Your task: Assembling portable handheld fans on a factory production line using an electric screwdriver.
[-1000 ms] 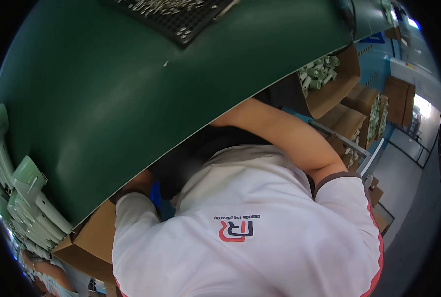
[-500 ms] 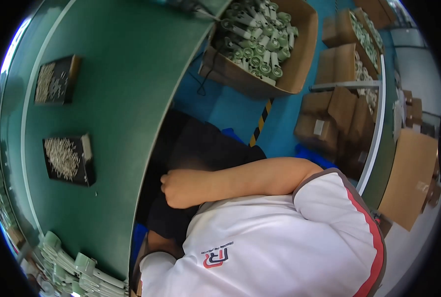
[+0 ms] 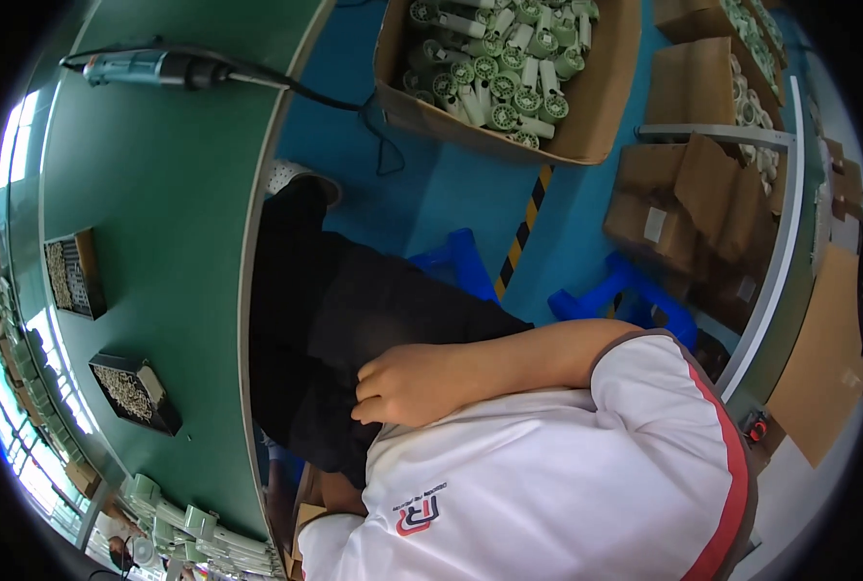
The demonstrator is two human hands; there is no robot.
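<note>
Drawn back from the tabletop (image 3: 194, 281) toward the shirt (image 3: 547, 474), the right hand (image 3: 407, 385) rests on the black trousers (image 3: 363, 305), fingers curled close together; the left hand is hidden, so I cannot tell its fingers. Two trays (image 3: 164, 419) of small pieces (image 3: 126, 392) and one corded tool (image 3: 151, 70) lie on the tabletop, one open carton (image 3: 431, 121) of green-and-white parts (image 3: 486, 68) beyond.

This looks like a factory assembly workshop: a long green worktop (image 3: 189, 194) carries a corded hand tool (image 3: 126, 70) and two dark trays (image 3: 167, 416) of small loose pieces (image 3: 123, 390). An open cardboard box (image 3: 610, 87) beside it is full of matching pale green and white plastic parts (image 3: 486, 68), more cartons (image 3: 644, 198) stand behind, and black-and-yellow striped tape (image 3: 522, 240) marks the blue floor (image 3: 417, 198).
</note>
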